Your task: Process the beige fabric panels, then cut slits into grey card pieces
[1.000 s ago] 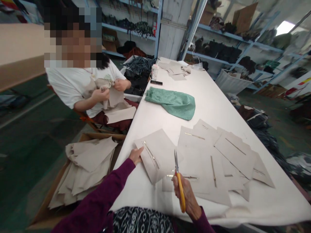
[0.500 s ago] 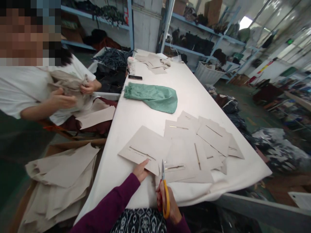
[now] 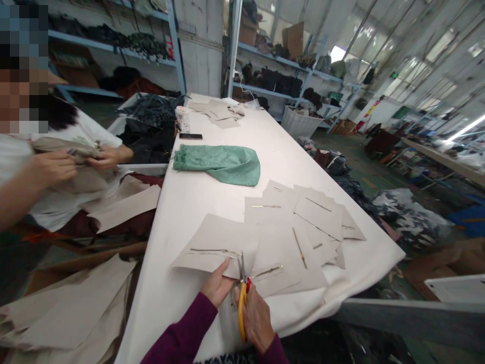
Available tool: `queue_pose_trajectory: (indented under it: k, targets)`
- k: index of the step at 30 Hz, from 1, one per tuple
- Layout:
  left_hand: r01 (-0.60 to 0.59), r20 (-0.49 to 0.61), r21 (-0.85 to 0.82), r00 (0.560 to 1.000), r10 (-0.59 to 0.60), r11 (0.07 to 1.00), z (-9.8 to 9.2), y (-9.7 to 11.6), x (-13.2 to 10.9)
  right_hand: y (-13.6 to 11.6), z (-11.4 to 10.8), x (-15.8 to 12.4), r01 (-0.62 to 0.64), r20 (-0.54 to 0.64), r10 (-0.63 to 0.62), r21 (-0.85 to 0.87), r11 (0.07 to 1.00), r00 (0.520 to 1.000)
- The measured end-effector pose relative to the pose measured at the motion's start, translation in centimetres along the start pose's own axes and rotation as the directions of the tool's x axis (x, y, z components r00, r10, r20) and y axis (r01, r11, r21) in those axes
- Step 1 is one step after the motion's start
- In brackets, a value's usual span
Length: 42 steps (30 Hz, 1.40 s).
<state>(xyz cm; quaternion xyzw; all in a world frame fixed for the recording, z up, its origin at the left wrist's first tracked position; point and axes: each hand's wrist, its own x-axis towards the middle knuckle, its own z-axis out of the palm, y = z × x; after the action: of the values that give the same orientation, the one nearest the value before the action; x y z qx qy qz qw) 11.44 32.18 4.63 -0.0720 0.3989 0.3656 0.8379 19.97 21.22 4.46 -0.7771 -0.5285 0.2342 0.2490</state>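
A beige fabric piece point(image 3: 212, 235) with a zipper lies at the near left of the white table, its near edge lifted. My left hand point(image 3: 219, 284) pinches that edge, thumb on top beside the zipper. In my right hand point(image 3: 255, 316) are scissors point(image 3: 242, 303) with yellow and red handles; their blades point forward, at the right end of the zipper. Right of my hands, several beige pieces with zippers point(image 3: 299, 247) overlap one another. Whether the blades touch the zipper is hard to tell.
Beyond the pieces lie a green cloth point(image 3: 227, 164), a phone point(image 3: 191, 136) and a white cup point(image 3: 182, 120). At the left, a person's hands point(image 3: 56, 167) hold beige fabric over stacked pieces. More beige pieces point(image 3: 76, 308) fill a box at the lower left.
The scissors have moved left and up to the zipper's end. The held piece's near edge has risen with my left hand. The view has shifted, and the other person's hands have moved.
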Motion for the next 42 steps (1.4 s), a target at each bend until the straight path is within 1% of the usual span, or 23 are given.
queue_pose_trajectory:
  k: [2,6,8,13,15,18,21,23,25,28,32,34,37,39,42]
  targets:
    - [0.007,0.016,-0.001,1.000,-0.007,1.000,0.3,-0.1,-0.1,-0.7,-0.5,0.3,-0.001,-0.011,0.001,-0.027,1.000,1.000]
    - [0.037,0.027,-0.011,0.999,-0.036,0.999,0.8,-0.2,-0.3,-1.5,-1.2,0.7,-0.043,-0.002,0.043,-0.110,0.993,0.999]
    - [0.051,0.022,-0.029,0.999,-0.050,0.998,1.1,0.0,-0.5,-1.5,-1.2,0.6,-0.053,-0.033,0.048,-0.167,0.985,0.998]
    - [0.035,-0.027,-0.066,0.999,-0.037,0.997,1.3,0.2,-0.5,-0.8,-0.1,-0.1,-0.064,-0.126,0.023,-0.327,0.943,0.992]
    - [0.048,-0.025,-0.037,0.998,-0.049,0.998,1.3,0.2,-0.5,-0.7,0.0,-0.2,-0.065,-0.138,0.014,-0.369,0.927,0.990]
    - [0.070,-0.010,0.024,0.998,-0.070,0.997,1.4,0.0,-0.8,-1.0,-0.2,0.0,-0.071,-0.119,0.027,-0.387,0.919,0.993]
    - [0.160,0.029,0.073,0.986,-0.162,0.984,1.6,-0.2,-1.6,-1.5,-0.6,0.4,-0.070,-0.113,0.028,-0.390,0.918,0.993]
    - [0.238,0.066,0.104,0.967,-0.245,0.966,1.7,-0.3,-2.0,-1.8,-0.8,0.6,-0.072,-0.117,0.027,-0.401,0.913,0.993]
    - [0.276,0.092,0.138,0.953,-0.290,0.951,1.5,-0.5,-2.1,-2.1,-0.9,0.7,-0.075,-0.105,0.034,-0.413,0.908,0.994]
    - [0.269,0.120,0.190,0.948,-0.294,0.944,0.9,-0.7,-1.8,-2.3,-1.1,0.9,-0.053,-0.084,0.019,-0.422,0.905,0.996]
    - [0.258,0.160,0.243,0.940,-0.300,0.935,0.2,-1.1,-1.4,-2.4,-1.3,1.0,-0.056,-0.064,0.034,-0.386,0.921,0.997]
    - [0.244,0.185,0.246,0.938,-0.292,0.938,0.2,-1.3,-1.5,-2.2,-1.2,1.1,-0.051,-0.071,0.025,-0.394,0.918,0.997]
    - [0.218,0.223,0.239,0.936,-0.271,0.946,0.4,-1.7,-1.7,-1.9,-0.6,1.1,-0.060,-0.115,0.007,-0.467,0.882,0.993]
    - [0.226,0.241,0.247,0.928,-0.285,0.942,0.6,-1.8,-2.0,-1.6,-0.1,1.0,-0.048,-0.123,-0.017,-0.507,0.861,0.992]
    - [0.236,0.244,0.258,0.922,-0.299,0.937,0.7,-1.9,-2.2,-1.3,0.2,1.0,-0.046,-0.131,-0.025,-0.511,0.858,0.991]
